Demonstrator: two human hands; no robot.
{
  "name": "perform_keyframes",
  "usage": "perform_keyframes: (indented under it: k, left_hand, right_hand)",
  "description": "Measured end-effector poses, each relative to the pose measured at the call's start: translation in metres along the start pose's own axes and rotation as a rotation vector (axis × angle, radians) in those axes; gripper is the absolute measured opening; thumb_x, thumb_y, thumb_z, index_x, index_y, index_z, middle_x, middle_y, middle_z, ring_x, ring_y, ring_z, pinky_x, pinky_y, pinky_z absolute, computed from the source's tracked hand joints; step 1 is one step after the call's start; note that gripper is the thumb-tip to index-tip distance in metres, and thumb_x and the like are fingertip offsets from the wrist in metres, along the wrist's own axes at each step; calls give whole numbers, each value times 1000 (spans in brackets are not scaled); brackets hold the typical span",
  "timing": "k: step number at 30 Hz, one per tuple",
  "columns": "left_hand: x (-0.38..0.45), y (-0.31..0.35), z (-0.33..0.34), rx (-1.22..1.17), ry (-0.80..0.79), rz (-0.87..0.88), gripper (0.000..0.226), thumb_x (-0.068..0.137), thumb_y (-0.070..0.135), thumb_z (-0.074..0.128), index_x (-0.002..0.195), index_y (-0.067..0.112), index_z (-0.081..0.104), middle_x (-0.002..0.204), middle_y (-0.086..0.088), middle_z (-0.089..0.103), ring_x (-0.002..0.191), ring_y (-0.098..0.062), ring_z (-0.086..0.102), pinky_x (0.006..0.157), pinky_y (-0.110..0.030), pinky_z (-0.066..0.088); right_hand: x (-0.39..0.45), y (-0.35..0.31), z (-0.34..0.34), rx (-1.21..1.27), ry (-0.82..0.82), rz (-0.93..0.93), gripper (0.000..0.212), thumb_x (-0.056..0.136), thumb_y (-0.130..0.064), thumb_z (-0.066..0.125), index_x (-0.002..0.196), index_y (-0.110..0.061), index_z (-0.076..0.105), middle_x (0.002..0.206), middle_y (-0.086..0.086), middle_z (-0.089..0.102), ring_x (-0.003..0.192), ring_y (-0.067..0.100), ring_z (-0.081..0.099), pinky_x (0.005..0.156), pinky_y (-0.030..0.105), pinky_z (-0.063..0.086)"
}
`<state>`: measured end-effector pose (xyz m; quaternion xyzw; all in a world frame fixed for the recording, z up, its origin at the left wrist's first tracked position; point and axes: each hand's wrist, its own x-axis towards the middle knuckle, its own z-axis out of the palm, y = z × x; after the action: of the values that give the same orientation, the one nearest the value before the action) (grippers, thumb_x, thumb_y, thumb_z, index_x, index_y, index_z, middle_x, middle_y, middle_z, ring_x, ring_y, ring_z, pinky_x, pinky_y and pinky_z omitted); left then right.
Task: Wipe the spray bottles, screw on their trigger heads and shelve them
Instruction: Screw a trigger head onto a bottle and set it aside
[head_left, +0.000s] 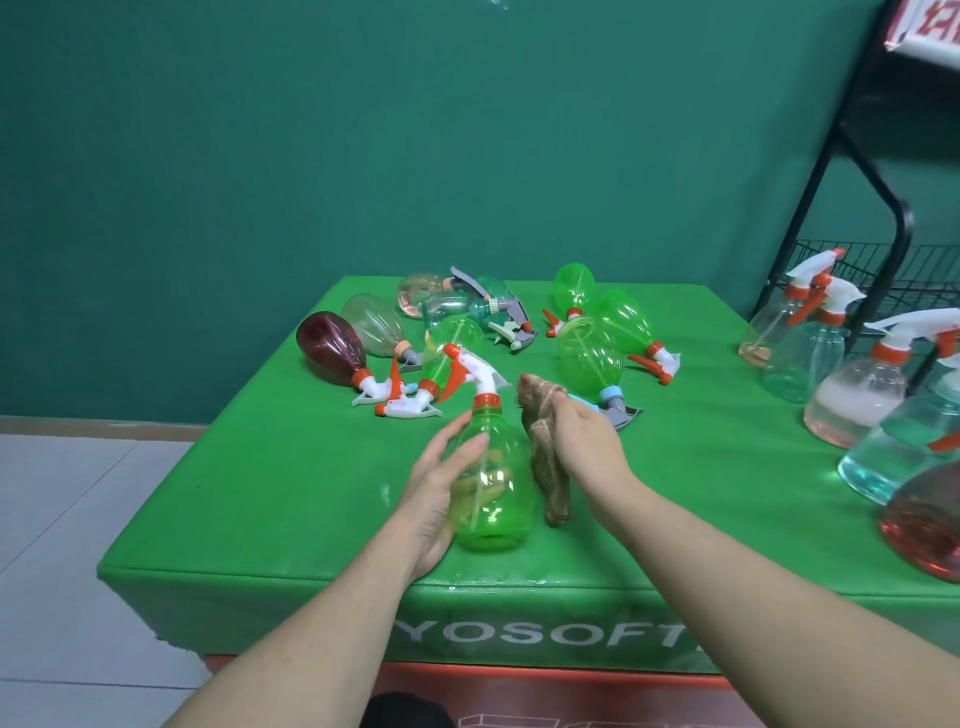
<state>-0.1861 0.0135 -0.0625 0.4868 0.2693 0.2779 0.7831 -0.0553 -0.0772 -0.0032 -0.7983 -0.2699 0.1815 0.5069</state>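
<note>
**Green bottle between two hands**

A green bottle (491, 480) with its white and orange trigger head (470, 379) on stands at the front of the green surface (291, 467). The left hand (441, 493) lies against its left side, fingers straight. The right hand (584, 441) grips a brown cloth (545, 462) just beside the bottle's right side. More bottles (589, 353) lie scattered behind; others stand at the right by a black rack (883, 197). The wall (260, 156) is dark green. White letters on the surface's front edge read "YOSOFT", cut off at both ends.
</note>
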Motion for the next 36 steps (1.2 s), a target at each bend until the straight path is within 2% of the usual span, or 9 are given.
perform_keyframes:
  k: [4, 11, 13, 17, 20, 25, 30, 34, 36]
  left_hand:
    - [0, -2, 1, -9, 9, -1, 59, 72, 32, 77, 128, 41, 60, 122, -16, 73, 102, -34, 75, 96, -48, 58]
    - [1, -3, 2, 18, -19, -2, 50, 71, 37, 76, 119, 44, 62, 116, -12, 76, 110, -35, 72, 97, -45, 58]
    - [1, -3, 2, 37, -25, -13, 54, 68, 42, 79, 119, 46, 62, 118, -11, 76, 111, -33, 72, 101, -47, 55]
    - [3, -3, 2, 24, -24, -27, 58, 65, 45, 82, 120, 47, 62, 122, -13, 74, 114, -34, 70, 108, -53, 50]
    - [5, -4, 1, -6, -18, -22, 63, 68, 41, 80, 129, 42, 61, 128, -14, 71, 113, -34, 71, 106, -53, 51]
    - [6, -4, 1, -4, -37, 7, 72, 73, 36, 75, 143, 29, 56, 119, -13, 75, 108, -33, 71, 95, -47, 57]
    - [6, -5, -2, 22, -62, 1, 69, 76, 36, 73, 142, 30, 56, 117, -19, 75, 103, -35, 71, 96, -48, 58]
    - [6, -5, -2, 32, -68, 3, 62, 75, 38, 72, 136, 36, 57, 115, -15, 76, 104, -33, 72, 94, -44, 59]
    - [7, -6, -2, 36, -69, 1, 65, 76, 38, 73, 139, 36, 56, 117, -15, 76, 107, -35, 72, 96, -46, 57]
  right_hand:
    - [5, -8, 11, 326, -66, 296, 39, 104, -33, 38, 97, -6, 65, 90, 15, 66, 81, 26, 59, 71, 32, 45]
    - [17, -28, 28, 504, -179, 325, 43, 103, -17, 35, 141, -22, 55, 102, 16, 71, 68, 26, 67, 52, 33, 58]
    - [17, -32, 28, 476, -178, 335, 42, 102, -15, 35, 138, -15, 58, 92, 15, 69, 56, 23, 64, 50, 33, 57]
    - [21, -34, 35, 301, -175, 311, 45, 100, -36, 38, 125, -8, 61, 108, 15, 68, 96, 34, 69, 87, 51, 59]
    - [17, -33, 37, 113, -163, 148, 34, 105, -32, 33, 94, -14, 60, 85, 4, 59, 81, 25, 60, 82, 38, 50]
    - [3, -22, 25, -131, -162, -117, 46, 109, -36, 28, 129, -19, 66, 119, 6, 67, 110, 21, 60, 98, 34, 45]
    - [9, -21, 24, -27, -200, 24, 47, 110, -37, 28, 111, -11, 67, 101, 7, 66, 92, 17, 61, 80, 33, 44]
    - [21, -23, 31, 83, -248, 181, 43, 104, -37, 32, 108, -8, 64, 99, 14, 68, 100, 32, 67, 96, 47, 54]
    - [21, -22, 32, 43, -233, 140, 39, 106, -36, 33, 105, -9, 60, 91, 4, 62, 93, 25, 64, 91, 37, 54]
